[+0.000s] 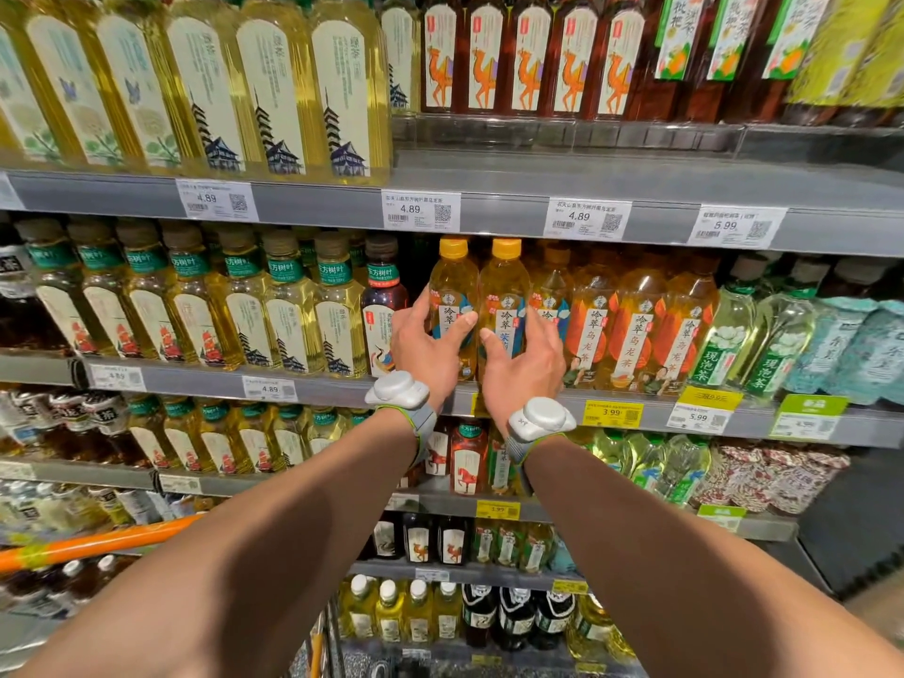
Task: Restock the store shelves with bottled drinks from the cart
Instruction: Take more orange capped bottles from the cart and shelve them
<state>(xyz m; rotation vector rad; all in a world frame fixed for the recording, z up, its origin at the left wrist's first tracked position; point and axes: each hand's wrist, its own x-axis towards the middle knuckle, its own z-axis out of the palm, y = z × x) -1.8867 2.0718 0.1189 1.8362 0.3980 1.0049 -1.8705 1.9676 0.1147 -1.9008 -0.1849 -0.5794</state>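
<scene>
Left grip (424, 342) is clasped round the left bottle (452, 281), a yellow-capped bottle of pale tea, with the thumb laid across the label and the fingers curled round its left side. Right grip (524, 360) is clasped in the same way round the right bottle (505, 286) of the same kind, thumb on the label, fingers wrapped round its right side. Both bottles are seen upright and just beside each other at the front edge of the middle shelf (195, 384), under the 4.89 price tags. A dark bottle (384, 296) with a teal neck band is noted close on the left. Orange-labelled bottles (636, 325) are lined up on the right. A grey-and-white wrist device (396, 390) is worn on the left forearm and another one (540, 419) on the right. Both arms are stretched forward at mid-shelf height. A yellow price tag (612, 413) is fixed to the shelf rail beside the right wrist. An orange cart handle (98, 543) is seen low on the left, with capped bottles below it.
</scene>
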